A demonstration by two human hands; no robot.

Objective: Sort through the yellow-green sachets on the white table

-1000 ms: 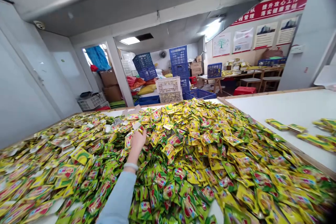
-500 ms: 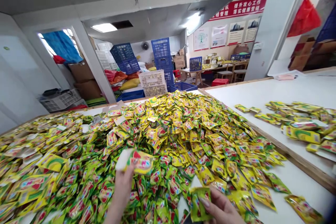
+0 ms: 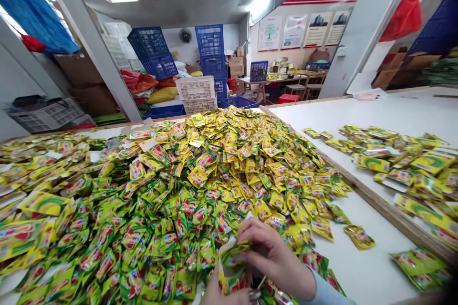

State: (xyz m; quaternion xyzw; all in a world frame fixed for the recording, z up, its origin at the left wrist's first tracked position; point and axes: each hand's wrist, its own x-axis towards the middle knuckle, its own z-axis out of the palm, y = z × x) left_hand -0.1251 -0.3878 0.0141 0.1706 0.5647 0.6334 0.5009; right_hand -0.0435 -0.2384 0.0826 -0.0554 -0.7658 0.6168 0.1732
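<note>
While both hands, right (image 3: 275,257), left (image 3: 225,293), pinch glossy crinkled sachets (image 3: 232,267), foil heap (image 3: 186,186), smooth white table (image 3: 358,271).

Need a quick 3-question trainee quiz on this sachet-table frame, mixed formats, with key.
1. True or false: the right hand and left hand meet on a few sachets at the near edge of the big sachet pile.
2. The smaller sachet pile lies on: A) the same board B) the white table to the right C) a blue crate.
3. What colour is the nearest crate behind the pile?

Key: 1 true; 2 B; 3 white.
</note>
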